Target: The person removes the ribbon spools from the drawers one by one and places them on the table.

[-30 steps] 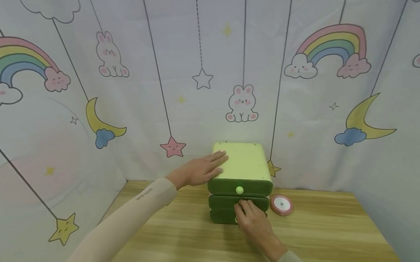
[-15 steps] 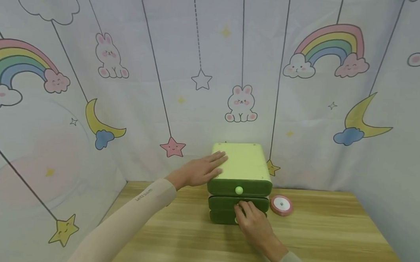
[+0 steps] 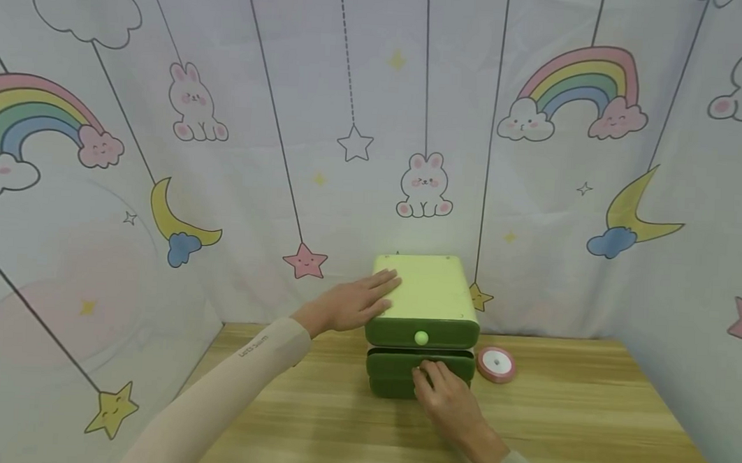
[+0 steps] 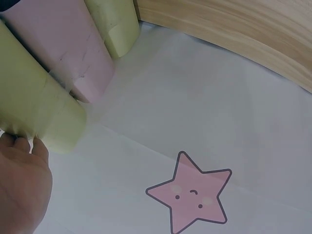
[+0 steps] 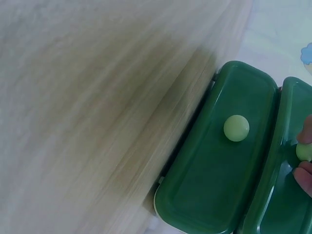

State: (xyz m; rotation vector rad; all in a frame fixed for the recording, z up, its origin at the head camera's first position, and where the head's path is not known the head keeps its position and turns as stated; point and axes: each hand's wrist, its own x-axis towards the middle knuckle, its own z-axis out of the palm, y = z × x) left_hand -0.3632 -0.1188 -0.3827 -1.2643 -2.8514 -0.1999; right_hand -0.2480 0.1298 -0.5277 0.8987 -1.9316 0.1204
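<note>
A small three-drawer chest (image 3: 431,287) with a pale yellow-green top and dark green drawer fronts stands on the wooden table. My left hand (image 3: 351,302) lies with straight fingers across the top's left edge, steadying on it. With thumb and fingers my right hand (image 3: 446,403) pinches the round knob (image 5: 304,152) of the middle drawer (image 3: 389,364). That drawer juts slightly forward, a dark gap along its upper edge. Below it, the bottom drawer's knob (image 5: 236,128) shows in the right wrist view. The top drawer (image 3: 384,331) sits closed. In the left wrist view the chest's side has yellow and pink sections.
A pink-rimmed ribbon spool (image 3: 497,365) with a white face lies on the table (image 3: 576,410) just right of the chest. Close behind the chest hangs a cloth backdrop (image 3: 347,202) printed with rabbits, stars and rainbows, which also runs along both sides.
The middle drawer has come forward a little with my right hand on its knob, opening a gap above it. My left hand stays on the chest's top.
</note>
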